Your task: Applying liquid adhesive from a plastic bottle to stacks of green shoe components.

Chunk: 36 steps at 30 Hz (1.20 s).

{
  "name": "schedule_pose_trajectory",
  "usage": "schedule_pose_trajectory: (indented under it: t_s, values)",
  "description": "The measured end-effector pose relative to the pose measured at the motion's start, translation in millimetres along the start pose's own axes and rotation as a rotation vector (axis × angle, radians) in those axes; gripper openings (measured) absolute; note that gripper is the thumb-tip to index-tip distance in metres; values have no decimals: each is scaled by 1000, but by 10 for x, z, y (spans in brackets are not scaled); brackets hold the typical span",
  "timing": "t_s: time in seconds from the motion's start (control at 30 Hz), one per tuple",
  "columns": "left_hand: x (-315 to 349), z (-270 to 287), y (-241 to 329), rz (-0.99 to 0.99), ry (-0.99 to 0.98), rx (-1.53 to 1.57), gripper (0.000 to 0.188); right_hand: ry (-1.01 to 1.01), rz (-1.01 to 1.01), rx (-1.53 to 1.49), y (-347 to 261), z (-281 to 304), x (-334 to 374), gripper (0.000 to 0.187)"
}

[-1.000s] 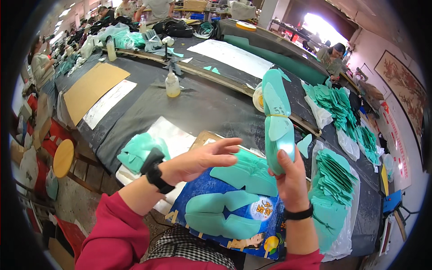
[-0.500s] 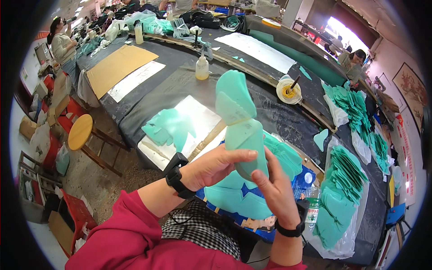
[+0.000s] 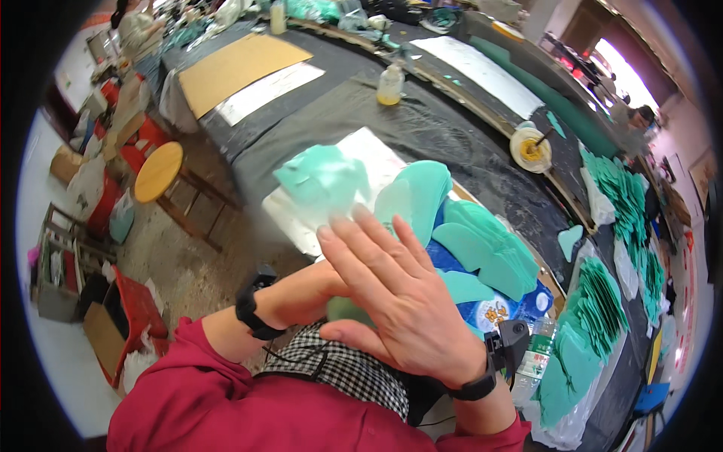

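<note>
Teal foam, a shaped piece (image 3: 348,310), is pressed between the two palms low over the near edge of the worktop (image 3: 452,135), close to the body; half a second ago it was held upright above the stack, gripped by both hands. The right hand (image 3: 403,297) is now laid flat over it with fingers straight and slightly spread. The left hand (image 3: 309,290) is almost wholly hidden beneath the right one, so whether its fingers are apart or curled cannot be told. Only a dull green sliver of the piece is seen below the right thumb; its outline is covered. A blurred teal bundle (image 3: 320,181) is seen beyond the fingertips. Cut teal shapes (image 3: 482,245) are fanned on a blue printed sheet (image 3: 520,301) at the near right edge. Black wristbands are worn on both wrists.
</note>
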<state>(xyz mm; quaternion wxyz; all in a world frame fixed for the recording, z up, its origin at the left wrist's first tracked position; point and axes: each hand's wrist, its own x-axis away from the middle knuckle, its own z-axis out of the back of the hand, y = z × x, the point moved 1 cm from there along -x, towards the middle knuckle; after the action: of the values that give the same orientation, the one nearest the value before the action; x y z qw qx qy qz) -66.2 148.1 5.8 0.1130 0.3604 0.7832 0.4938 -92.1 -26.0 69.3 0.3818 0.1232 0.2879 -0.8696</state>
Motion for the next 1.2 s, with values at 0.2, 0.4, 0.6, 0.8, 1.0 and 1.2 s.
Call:
schedule_pose_trajectory:
  t_s: [0.2, 0.4, 0.6, 0.8, 1.0, 1.2]
  values:
    - [1160, 577, 221, 253, 53, 109, 69, -13, -200, 392, 574, -544, -209, 62]
    - [1673, 832, -68, 176, 284, -13, 60, 47, 37, 75, -167, -878, -698, 78]
    - [1652, 810, -73, 98, 245, 125, 56, -9, -22, 210, 315, -1293, -700, 47]
    - [1459, 822, -74, 48, 356, -25, 49, 235, -178, -260, 47, -966, -566, 27]
    - [1036, 652, -71, -15, 385, -142, 40, 328, -294, -395, -47, -1135, -371, 22]
    - [694, 520, -123, 40, 293, -250, 38, 434, -379, -383, 85, -1069, -126, 16]
